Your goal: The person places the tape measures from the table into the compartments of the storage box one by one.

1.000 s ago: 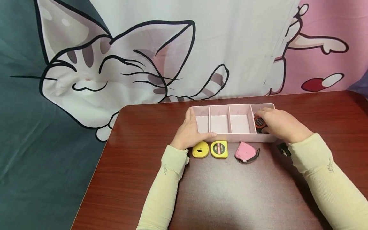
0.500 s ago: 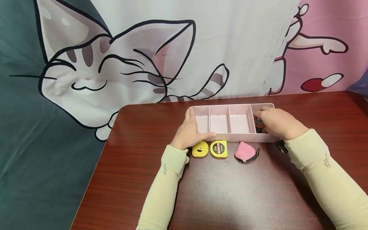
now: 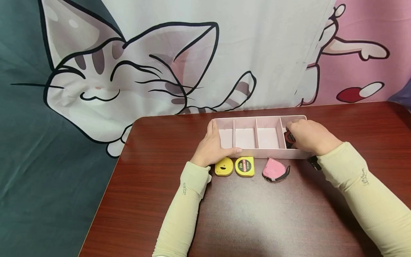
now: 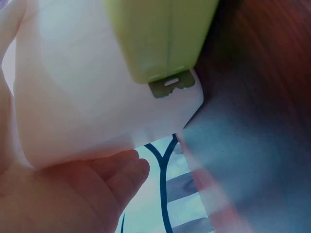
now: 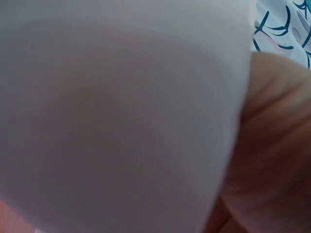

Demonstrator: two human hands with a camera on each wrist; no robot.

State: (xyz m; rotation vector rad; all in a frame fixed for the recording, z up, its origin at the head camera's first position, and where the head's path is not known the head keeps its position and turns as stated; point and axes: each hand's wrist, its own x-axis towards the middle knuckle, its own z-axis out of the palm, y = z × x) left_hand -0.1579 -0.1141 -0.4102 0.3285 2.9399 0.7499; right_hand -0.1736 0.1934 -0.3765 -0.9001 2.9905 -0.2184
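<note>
In the head view, a pale pink tray (image 3: 257, 154) with several compartments sits near the table's back edge. My left hand (image 3: 212, 146) holds its left end, thumb along the front wall and fingers at the end wall. My right hand (image 3: 314, 135) reaches into the rightmost compartment and grips a dark tape measure (image 3: 289, 138) with reddish trim, partly hidden by the fingers. The other compartments in view hold nothing. In the right wrist view, the tray's wall (image 5: 112, 121) hides most of my right hand (image 5: 277, 136); the tape measure is out of sight there.
Two yellow tape measures, one plain (image 3: 223, 167) and one labelled (image 3: 244, 166), lie before the tray. Right of them is a pink tape measure (image 3: 275, 169) with a black strap. A cartoon cat curtain (image 3: 154, 71) hangs behind the brown table (image 3: 128, 200).
My right hand has shifted slightly and the dark tape measure has turned a little within the right compartment. My left hand and the tray have stayed put.
</note>
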